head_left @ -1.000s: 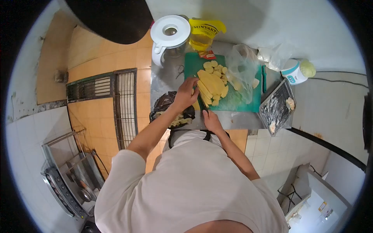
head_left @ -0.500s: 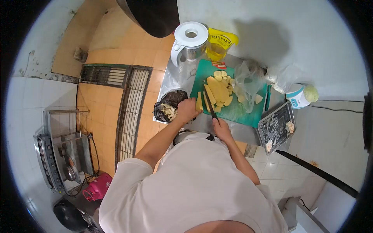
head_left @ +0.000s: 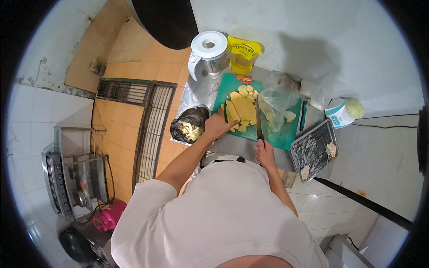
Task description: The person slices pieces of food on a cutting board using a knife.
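My right hand is closed around the handle of a long kitchen knife, its blade pointing away over the green cutting board. At the board's left edge, my left hand touches flat yellow slices, thumb and fingers spread apart. Larger yellow slices lie in the middle of the board, with small round pale pieces behind them. A clear plastic bag covers some pieces on the right. Beside my left hand sits a black plastic bag holding pale scraps.
A white-lidded pitcher and a yellow oil pouch stand behind the board. On the right are a green-handled tool, a smeared clear tray and a white scale with a round pale-green item on it.
My right hand has drawn the knife rightward, away from the slices on the left. My left hand has shifted onto the slices, and its thumb is now stretched out.
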The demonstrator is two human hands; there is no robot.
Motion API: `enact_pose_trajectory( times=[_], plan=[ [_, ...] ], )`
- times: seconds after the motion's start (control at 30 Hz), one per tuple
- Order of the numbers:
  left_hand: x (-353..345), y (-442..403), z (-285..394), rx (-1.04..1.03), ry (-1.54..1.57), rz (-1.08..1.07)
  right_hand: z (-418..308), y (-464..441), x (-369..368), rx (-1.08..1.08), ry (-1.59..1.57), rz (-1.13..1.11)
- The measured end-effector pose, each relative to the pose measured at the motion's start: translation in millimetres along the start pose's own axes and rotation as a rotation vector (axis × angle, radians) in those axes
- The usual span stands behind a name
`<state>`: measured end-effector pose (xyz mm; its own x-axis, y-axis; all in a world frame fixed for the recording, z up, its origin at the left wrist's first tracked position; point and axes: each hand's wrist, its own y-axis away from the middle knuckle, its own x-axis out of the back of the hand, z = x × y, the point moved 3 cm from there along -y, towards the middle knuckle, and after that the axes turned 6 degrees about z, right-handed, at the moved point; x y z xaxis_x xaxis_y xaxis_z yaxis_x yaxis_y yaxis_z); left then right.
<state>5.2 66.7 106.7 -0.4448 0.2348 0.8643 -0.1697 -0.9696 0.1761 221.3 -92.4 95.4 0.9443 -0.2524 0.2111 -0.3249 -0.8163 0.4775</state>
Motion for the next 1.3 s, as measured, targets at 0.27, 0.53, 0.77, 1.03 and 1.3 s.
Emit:
enact_pose_trajectory(
  times=[0.27, 0.53, 0.77, 1.03, 1.3],
  plan=[
    [-50, -55, -19, 0.213, 0.172, -0.143, 8, -2, 9, 0.032, 0.025, -0.003],
    [-1, -87, -29, 0.105, 0.012, 0.039, -3, 11, 21, 0.096, 0.080, 0.067],
    [-26, -91, 20, -0.685, -0.240, -0.034, -8, 22, 29, 0.137, -0.040, 0.063],
    [-34, -92, 52, -0.815, -0.417, -0.288, -20, 36, 40, 0.138, -0.158, 0.157],
    [-55, -119, 35, -0.991, -0.413, -0.369, -13, 40, 47, 0.157, -0.201, 0.226]
  ],
)
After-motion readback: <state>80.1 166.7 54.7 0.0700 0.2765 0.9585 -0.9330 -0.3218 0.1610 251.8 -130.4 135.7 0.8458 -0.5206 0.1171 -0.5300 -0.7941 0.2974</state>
